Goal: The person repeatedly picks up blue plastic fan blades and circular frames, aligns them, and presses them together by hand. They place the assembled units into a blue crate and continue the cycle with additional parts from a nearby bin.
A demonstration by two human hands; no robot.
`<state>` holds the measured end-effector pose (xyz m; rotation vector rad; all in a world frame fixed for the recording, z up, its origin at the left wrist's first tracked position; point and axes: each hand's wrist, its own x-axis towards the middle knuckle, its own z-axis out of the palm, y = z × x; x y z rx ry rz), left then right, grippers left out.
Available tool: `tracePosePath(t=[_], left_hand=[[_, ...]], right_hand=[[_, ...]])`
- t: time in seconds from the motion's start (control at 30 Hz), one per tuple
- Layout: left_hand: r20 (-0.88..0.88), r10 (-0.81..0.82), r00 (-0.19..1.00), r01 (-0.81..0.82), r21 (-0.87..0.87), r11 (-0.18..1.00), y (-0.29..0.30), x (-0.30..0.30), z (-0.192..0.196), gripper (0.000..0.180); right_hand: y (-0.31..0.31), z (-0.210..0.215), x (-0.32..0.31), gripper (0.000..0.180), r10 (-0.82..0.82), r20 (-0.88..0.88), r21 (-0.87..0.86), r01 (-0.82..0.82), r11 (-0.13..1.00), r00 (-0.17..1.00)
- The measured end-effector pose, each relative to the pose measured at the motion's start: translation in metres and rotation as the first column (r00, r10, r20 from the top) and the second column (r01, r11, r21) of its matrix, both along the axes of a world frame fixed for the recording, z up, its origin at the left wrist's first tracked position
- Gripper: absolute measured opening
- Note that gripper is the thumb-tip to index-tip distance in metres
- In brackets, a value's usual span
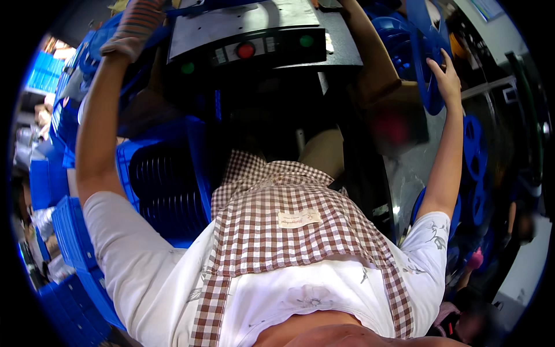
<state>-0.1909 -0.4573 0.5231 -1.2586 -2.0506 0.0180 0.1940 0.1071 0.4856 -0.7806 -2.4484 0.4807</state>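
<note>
Our bare right hand (447, 82) pinches a curved blue plastic piece (429, 95) we should steady; whether our striped-gloved left hand (139, 26) grips, we cannot tell.

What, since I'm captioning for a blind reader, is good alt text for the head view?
A person's bare right hand holds a blue plastic disc; the left hand, in a striped glove, is left of a machine with red and green buttons. The checked apron is below, with blue crates at left.

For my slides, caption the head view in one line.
Gloved left hand and bare right hand flank a button panel, the right on a blue curved piece.
</note>
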Motion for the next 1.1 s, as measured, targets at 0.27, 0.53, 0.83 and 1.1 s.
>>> tracePosePath(t=[0.27,0.53,0.83,1.1], left_hand=[[0.582,0.011,0.813,-0.151,0.192,0.970,-0.109,0.257,0.069,0.037],[0.942,-0.033,0.333,-0.593,0.237,0.769,-0.117,0.343,0.020,0.028],[0.910,-0.302,0.284,-0.808,0.397,0.436,-0.161,0.355,-0.060,0.014],[0.917,-0.188,0.352,-0.784,0.398,0.477,-0.162,0.394,-0.092,0.025]], right_hand=[[0.123,-0.068,-0.118,0.071,-0.221,0.491,0.293,0.079,0.953,0.843],[-0.220,0.008,-0.113,0.057,0.875,-0.411,-0.093,-0.966,0.240,0.257],[-0.449,-0.030,-0.165,0.041,0.934,-0.116,0.247,-0.921,-0.303,-0.338],[-0.470,0.003,-0.179,0.012,0.848,0.072,0.023,-0.849,-0.528,-0.526]])
